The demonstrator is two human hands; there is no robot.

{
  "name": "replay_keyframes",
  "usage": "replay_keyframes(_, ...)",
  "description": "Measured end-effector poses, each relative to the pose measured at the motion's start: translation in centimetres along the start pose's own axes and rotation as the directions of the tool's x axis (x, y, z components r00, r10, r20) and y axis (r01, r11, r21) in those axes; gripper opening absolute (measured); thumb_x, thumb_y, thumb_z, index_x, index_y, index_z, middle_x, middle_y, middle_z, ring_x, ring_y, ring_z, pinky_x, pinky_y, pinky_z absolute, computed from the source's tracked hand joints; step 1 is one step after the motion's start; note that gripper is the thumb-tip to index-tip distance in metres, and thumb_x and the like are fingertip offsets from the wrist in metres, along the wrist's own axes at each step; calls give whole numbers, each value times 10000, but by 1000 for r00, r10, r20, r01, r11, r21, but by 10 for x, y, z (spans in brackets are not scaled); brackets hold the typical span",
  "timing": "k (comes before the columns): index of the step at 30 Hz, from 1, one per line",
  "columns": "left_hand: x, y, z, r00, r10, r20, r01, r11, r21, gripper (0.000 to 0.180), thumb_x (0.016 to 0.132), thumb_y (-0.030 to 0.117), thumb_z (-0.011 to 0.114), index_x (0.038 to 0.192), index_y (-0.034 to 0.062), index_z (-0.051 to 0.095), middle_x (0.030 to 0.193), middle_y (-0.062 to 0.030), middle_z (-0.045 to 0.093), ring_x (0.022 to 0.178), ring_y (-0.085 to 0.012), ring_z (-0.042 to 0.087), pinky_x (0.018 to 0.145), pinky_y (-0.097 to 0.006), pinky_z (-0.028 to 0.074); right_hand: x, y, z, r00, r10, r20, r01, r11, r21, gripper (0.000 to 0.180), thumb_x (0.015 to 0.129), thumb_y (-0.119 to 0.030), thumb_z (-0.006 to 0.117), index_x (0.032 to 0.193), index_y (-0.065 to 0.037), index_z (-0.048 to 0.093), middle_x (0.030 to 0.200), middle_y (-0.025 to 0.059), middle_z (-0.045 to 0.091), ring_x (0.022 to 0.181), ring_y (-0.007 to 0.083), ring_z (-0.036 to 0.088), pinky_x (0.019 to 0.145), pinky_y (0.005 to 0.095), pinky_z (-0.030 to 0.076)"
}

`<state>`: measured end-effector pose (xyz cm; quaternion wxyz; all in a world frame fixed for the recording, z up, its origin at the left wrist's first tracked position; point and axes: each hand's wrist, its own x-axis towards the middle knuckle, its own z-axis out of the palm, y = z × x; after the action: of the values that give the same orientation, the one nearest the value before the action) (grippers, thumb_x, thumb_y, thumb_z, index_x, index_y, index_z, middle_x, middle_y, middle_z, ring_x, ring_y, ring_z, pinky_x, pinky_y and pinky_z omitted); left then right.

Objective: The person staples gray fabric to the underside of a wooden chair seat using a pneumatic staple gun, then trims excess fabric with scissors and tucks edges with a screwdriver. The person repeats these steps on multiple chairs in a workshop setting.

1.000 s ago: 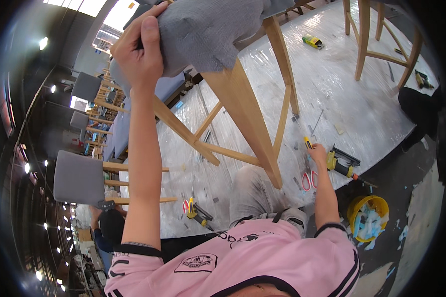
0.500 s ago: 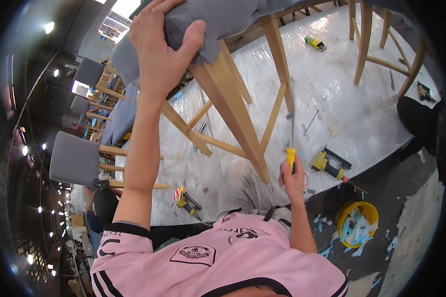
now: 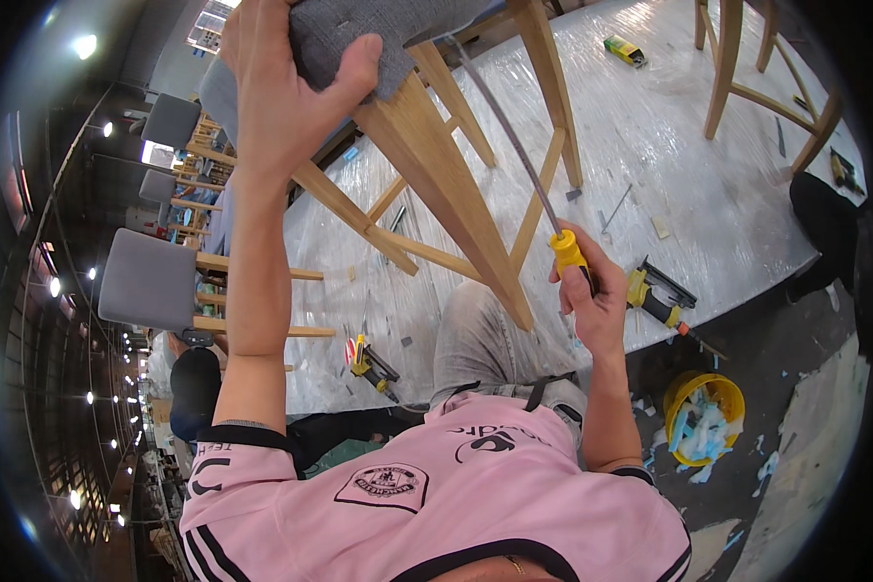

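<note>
A wooden chair [image 3: 446,184] with grey fabric upholstery [image 3: 354,44] stands tilted before me, its legs and crossbars pointing down toward me. Over the upholstered corner at the top of the near leg, my left hand [image 3: 286,102] is clasped, thumb on one side and fingers on the other. My right hand [image 3: 597,296] is wrapped round the yellow-and-black handle of a long screwdriver [image 3: 569,254]. Its thin shaft slants up and left, and the tip meets a dark edge by the fabric beside the leg; whether it touches cannot be made out.
Plastic film covers the work table [image 3: 689,204]. On it lie a yellow nail gun [image 3: 658,296], another nail gun [image 3: 371,369] and a small box [image 3: 625,50]. A yellow bucket [image 3: 677,417] of scraps stands on the floor. More grey chairs [image 3: 150,276] line the left; another chair's legs [image 3: 723,78] stand far right.
My right hand has raised the screwdriver, its shaft swinging up and left to the upholstery. My left hand stays on the chair corner while the view has shifted slightly.
</note>
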<state>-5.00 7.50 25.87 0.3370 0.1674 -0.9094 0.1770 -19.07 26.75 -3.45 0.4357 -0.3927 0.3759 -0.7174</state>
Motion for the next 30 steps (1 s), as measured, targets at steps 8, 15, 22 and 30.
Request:
replay_keyframes(8, 6, -7, -11, 988, 69, 136, -78, 995, 64, 789, 685, 336, 792, 1362, 54, 501, 1424, -223, 472, 1336, -390, 459, 1135, -483, 348, 3, -3, 5, 998, -60, 9, 60, 998, 36, 435, 1022, -329, 657, 1319, -25, 567, 864, 108, 691, 499, 13, 444, 473, 176, 362)
replay_keyframes(15, 9, -11, -12, 984, 74, 161, -80, 996, 34, 811, 676, 362, 799, 1366, 55, 503, 1431, -234, 462, 1342, -401, 448, 1143, -494, 328, 9, -29, -4, 992, 103, 77, -114, 982, 150, 363, 1014, -258, 680, 1276, -12, 623, 852, 79, 728, 549, 32, 525, 494, 194, 386)
replay_keyframes(22, 2, -19, -8, 982, 127, 139, -126, 992, -18, 802, 720, 437, 775, 1420, 136, 524, 1494, -98, 486, 1376, -312, 447, 1140, -477, 365, 11, -43, -11, 980, 154, 129, -175, 970, 169, 364, 1034, -305, 650, 1256, -16, 639, 807, 74, 707, 460, 29, 437, 431, 202, 326)
replay_keyframes(30, -2, -17, 0, 989, 109, 101, -106, 994, -30, 807, 652, 345, 731, 1397, 118, 520, 1486, -122, 482, 1387, -322, 428, 1155, -483, 351, 16, -43, -9, 966, 185, 180, -223, 949, 224, 358, 1045, -322, 628, 1255, -32, 628, 780, 80, 683, 440, 33, 421, 415, 203, 306)
